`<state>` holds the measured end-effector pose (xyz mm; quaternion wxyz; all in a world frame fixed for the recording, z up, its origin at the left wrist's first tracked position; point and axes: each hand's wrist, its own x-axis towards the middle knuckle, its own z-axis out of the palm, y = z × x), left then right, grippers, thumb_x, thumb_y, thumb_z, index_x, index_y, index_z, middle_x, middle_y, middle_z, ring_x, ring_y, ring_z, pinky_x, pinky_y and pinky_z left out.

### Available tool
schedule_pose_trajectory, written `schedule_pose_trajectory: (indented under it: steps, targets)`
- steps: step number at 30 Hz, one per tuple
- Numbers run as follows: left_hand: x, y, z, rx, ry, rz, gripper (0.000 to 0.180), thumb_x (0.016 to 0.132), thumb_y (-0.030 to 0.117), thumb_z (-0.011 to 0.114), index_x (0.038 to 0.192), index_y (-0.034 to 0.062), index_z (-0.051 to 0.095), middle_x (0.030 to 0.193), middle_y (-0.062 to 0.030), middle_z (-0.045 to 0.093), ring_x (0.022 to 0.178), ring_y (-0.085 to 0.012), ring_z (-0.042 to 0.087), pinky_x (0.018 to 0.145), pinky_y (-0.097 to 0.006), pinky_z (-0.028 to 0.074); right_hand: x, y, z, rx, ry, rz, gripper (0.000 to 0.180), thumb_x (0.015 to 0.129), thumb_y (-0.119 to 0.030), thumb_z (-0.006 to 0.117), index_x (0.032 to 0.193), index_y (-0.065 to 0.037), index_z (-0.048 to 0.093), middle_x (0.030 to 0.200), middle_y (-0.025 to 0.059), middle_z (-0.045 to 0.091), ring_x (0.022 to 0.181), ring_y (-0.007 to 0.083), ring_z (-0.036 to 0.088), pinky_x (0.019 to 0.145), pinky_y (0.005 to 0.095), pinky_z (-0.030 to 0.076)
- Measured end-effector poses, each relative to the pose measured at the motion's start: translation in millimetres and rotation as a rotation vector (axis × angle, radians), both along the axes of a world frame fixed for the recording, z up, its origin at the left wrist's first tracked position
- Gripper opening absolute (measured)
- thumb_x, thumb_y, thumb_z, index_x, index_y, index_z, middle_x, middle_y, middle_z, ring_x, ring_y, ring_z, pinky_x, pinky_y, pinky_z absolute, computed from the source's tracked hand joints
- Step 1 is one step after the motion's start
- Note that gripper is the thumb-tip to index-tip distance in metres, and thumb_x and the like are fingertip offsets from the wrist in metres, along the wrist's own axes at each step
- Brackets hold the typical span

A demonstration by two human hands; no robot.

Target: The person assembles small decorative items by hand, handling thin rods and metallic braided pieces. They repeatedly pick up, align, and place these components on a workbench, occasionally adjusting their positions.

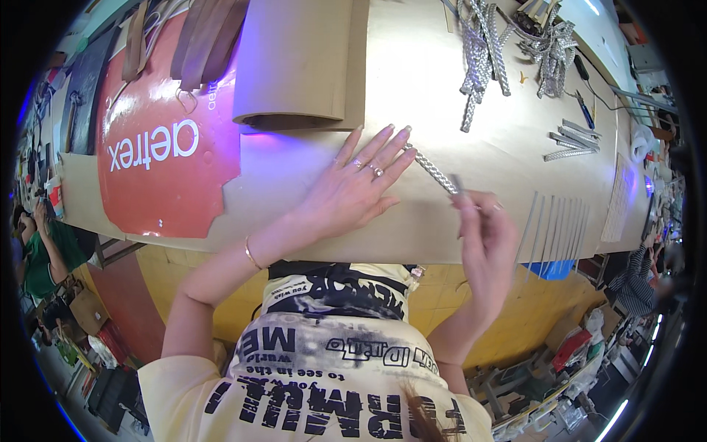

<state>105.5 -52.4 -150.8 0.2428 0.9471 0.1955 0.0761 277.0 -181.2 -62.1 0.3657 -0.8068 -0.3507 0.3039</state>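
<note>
A short silver braided strap (436, 173) lies slantwise on the table between my hands. My left hand (364, 177) rests flat with its fingers spread, and the index fingertip touches the strap's far end. At the near end, my right hand (486, 225) has its fingers closed on the strap, smeared by motion. A small grey piece sticks up by the right fingertips, too blurred to name. Several thin grey strips (557, 228) hang side by side over the table's near edge, right of my right hand.
A large roll of brown sheet (294, 66) stands beyond my left hand. Left of it lies a red printed sheet (169, 184) under brown straps (210, 44). Bundles of silver braids (482, 55), short braided pieces (574, 140) and a blue-handled tool (585, 110) lie at the far right.
</note>
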Motion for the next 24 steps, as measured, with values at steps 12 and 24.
schedule_pose_trajectory:
  steps: [12, 24]
  targets:
    - [-9, 1, -1, -0.029, -0.009, 0.148, 0.070, 0.086, 0.033, 0.068, 0.147, 0.0123, 0.040, 0.155, -0.0140, 0.032, 0.144, -0.0334, 0.028, 0.116, -0.053, 0.024, 8, 60, -47, -0.222, 0.213, 0.142, 0.028, 0.101, -0.023, 0.055, 0.090, 0.001, 0.064, 0.072, -0.0021, 0.055, 0.065, 0.0052, 0.046, 0.060, 0.0214, 0.039]
    - [-5, -1, 1, -0.002, 0.057, 0.165, 0.070, 0.085, 0.035, 0.069, 0.147, 0.0165, 0.042, 0.155, -0.0109, 0.034, 0.144, -0.0303, 0.029, 0.117, -0.051, 0.023, 3, 64, -50, -0.230, 0.118, 0.167, 0.025, 0.101, -0.018, 0.053, 0.096, 0.004, 0.065, 0.076, 0.0001, 0.060, 0.068, 0.0058, 0.048, 0.062, 0.0225, 0.040]
